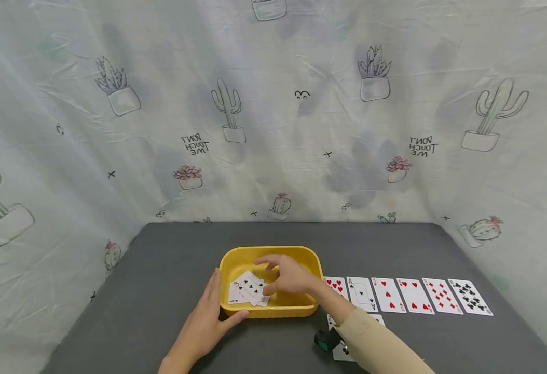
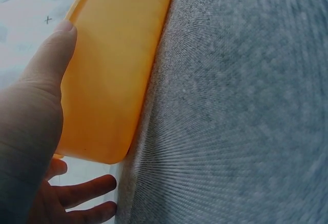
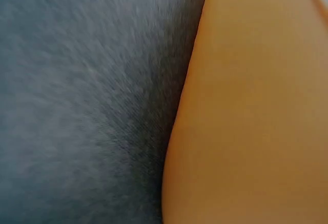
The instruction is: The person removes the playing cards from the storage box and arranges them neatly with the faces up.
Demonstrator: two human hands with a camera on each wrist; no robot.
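Note:
A yellow tray [image 1: 241,259] stands on the grey table [image 1: 161,270], with a few loose playing cards [image 1: 250,290] face up in it, clubs among them. My left hand [image 1: 210,314] braces the tray's near left corner, fingers straight along the side wall and thumb along the front wall. In the left wrist view the thumb [image 2: 51,60] presses the tray's outer wall [image 2: 113,70]. My right hand [image 1: 287,275] reaches into the tray with bent fingers over the cards. Whether it pinches one I cannot tell. The right wrist view shows only the tray wall [image 3: 251,111] and table [image 3: 82,106].
A row of several face-up cards [image 1: 409,296] lies on the table right of the tray, mostly hearts, with clubs at the far end. Another card [image 1: 341,354] lies partly under my right forearm. A cactus-print curtain [image 1: 273,130] hangs behind and beside the table.

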